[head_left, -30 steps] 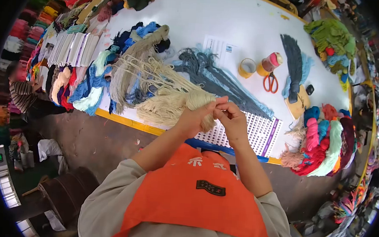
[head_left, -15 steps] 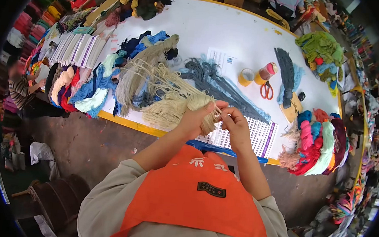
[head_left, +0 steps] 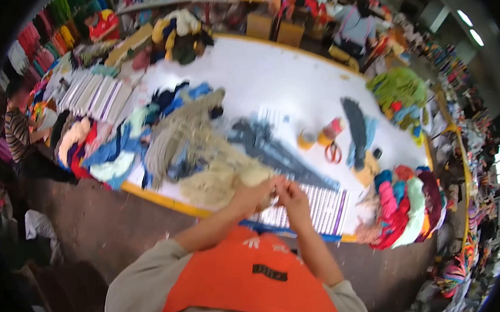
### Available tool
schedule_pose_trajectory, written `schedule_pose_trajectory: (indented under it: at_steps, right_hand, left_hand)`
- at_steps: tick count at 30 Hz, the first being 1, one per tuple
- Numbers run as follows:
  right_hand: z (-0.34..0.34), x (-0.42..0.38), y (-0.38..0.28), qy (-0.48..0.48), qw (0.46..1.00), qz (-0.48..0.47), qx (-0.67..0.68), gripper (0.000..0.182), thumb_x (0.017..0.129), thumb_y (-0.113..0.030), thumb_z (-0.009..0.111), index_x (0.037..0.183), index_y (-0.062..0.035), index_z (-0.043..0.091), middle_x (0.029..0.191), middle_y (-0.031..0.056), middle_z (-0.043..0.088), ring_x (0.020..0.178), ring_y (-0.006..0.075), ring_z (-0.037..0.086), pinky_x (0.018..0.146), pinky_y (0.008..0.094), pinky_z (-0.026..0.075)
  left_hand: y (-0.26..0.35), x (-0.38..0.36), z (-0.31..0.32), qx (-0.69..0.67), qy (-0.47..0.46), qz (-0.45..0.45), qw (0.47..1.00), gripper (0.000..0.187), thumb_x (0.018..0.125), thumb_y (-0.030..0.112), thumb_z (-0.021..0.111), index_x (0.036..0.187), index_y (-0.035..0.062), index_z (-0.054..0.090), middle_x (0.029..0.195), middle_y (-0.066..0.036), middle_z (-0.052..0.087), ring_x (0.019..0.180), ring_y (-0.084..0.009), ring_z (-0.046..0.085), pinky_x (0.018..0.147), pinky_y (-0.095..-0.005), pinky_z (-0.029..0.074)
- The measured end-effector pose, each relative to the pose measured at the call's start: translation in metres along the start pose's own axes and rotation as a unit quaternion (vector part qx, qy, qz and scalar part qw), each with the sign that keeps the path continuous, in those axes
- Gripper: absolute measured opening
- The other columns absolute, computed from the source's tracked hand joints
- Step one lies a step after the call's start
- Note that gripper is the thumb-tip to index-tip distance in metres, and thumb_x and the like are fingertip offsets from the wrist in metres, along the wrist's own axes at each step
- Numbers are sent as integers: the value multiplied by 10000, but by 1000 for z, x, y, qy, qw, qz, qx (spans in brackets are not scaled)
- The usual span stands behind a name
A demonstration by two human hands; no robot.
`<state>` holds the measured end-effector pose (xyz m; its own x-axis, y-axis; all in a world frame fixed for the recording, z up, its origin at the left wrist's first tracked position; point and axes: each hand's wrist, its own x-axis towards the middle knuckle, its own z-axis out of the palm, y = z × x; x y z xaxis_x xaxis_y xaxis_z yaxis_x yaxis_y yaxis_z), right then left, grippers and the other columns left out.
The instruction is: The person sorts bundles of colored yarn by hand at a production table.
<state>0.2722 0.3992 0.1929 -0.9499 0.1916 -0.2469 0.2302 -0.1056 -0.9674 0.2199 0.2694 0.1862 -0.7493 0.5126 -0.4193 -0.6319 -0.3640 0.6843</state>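
Observation:
Cream yarn (head_left: 217, 182) spreads in a loose hank over the table's near edge, and its end runs into my left hand (head_left: 257, 195). That hand is closed around the yarn. My right hand (head_left: 294, 201) is closed in a pinch right beside it, fingertips meeting at the yarn's end; the strand between them is blurred. Under and right of my hands lies a white card with rows of dots and a purple stripe (head_left: 326, 209). Grey-beige yarn (head_left: 174, 131) and dark blue-grey yarn (head_left: 281, 152) lie just beyond.
Red-handled scissors (head_left: 333, 153), a tape roll (head_left: 306, 139) and a pink thread spool (head_left: 334, 127) stand right of centre on the white table (head_left: 261, 71). Colourful skeins (head_left: 404, 205) are heaped at the right corner. Other people sit at the left (head_left: 22, 128) and far side.
My view has tilted up, so the table sits lower and more of the room shows. My hands have come closer together, still on the cream yarn.

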Motion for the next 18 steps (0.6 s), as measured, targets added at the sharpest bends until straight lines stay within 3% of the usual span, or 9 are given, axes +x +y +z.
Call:
schedule_pose_trajectory:
  at_steps: [5, 7, 9, 10, 12, 14, 15, 17, 18]
  right_hand:
    - [-10, 1, 8, -43, 997, -15, 57, 140, 969, -177, 555, 937, -46, 595, 828, 13, 596, 676, 64, 536, 608, 224, 501]
    - [-16, 2, 7, 9, 997, -68, 31, 122, 965, -151, 553, 921, -46, 595, 848, 7, 581, 669, 69, 522, 625, 226, 488]
    - [-41, 11, 20, 107, 971, -185, -103, 103, 953, -118, 551, 880, -52, 580, 926, 15, 586, 780, 88, 533, 743, 244, 475]
    - [-59, 18, 25, 154, 956, -235, -80, 84, 949, -111, 547, 876, -72, 562, 998, 40, 599, 919, 112, 539, 834, 273, 458]
    - [-109, 30, 35, 179, 952, -113, 221, 79, 957, -141, 548, 894, -121, 504, 1056, 96, 628, 1020, 177, 565, 873, 326, 460]
    - [-187, 32, 58, 175, 918, -65, 350, 70, 956, -133, 527, 888, -141, 515, 850, 54, 615, 897, 175, 593, 807, 336, 483]
    - [-241, 34, 84, 105, 931, -118, 329, 106, 946, -118, 525, 844, -140, 514, 746, 14, 560, 776, 146, 582, 735, 308, 488]
    - [-334, 14, 99, 248, 889, -75, 378, 97, 916, -185, 541, 824, -167, 517, 694, -5, 524, 619, 156, 515, 619, 304, 464]
    - [-391, -4, 110, 375, 890, -43, 257, 112, 882, -248, 550, 799, -178, 522, 680, -17, 502, 580, 149, 497, 551, 310, 435]
  left_hand:
    - [-7, 11, -13, 111, -35, 44, 992, 367, 953, 286, 593, 1164, -12, 629, 1001, -35, 647, 859, -84, 593, 721, -219, 497]
    - [-7, 17, -21, 139, -44, 63, 987, 353, 964, 288, 557, 1196, 29, 617, 1023, -48, 650, 888, -115, 599, 740, -252, 502]
    - [8, 16, -23, -43, -78, -60, 994, 306, 960, 241, 543, 1191, 49, 602, 1027, -65, 652, 941, -168, 607, 753, -304, 506]
    - [20, 10, -25, -109, -37, -58, 992, 224, 956, 203, 527, 1094, 40, 594, 948, -75, 641, 931, -217, 603, 755, -343, 503]
    - [28, 24, -66, -200, -115, 20, 973, 169, 959, 206, 525, 973, 48, 583, 839, -48, 602, 794, -183, 591, 714, -324, 505]
    - [43, 51, -140, -277, -56, -17, 959, 102, 952, 176, 527, 927, 84, 563, 781, -15, 568, 658, -139, 544, 652, -292, 494]
    - [53, 54, -166, -290, -9, 13, 957, 47, 937, 144, 542, 927, 102, 561, 768, 10, 560, 607, -104, 519, 589, -259, 469]
    - [72, 54, -242, -281, 141, 70, 947, 31, 929, 129, 553, 926, 99, 563, 682, 28, 515, 559, -76, 487, 514, -206, 414]
    - [79, 49, -270, -285, 189, 98, 935, 43, 932, 133, 552, 917, 98, 570, 650, 38, 495, 537, -64, 474, 490, -191, 393]
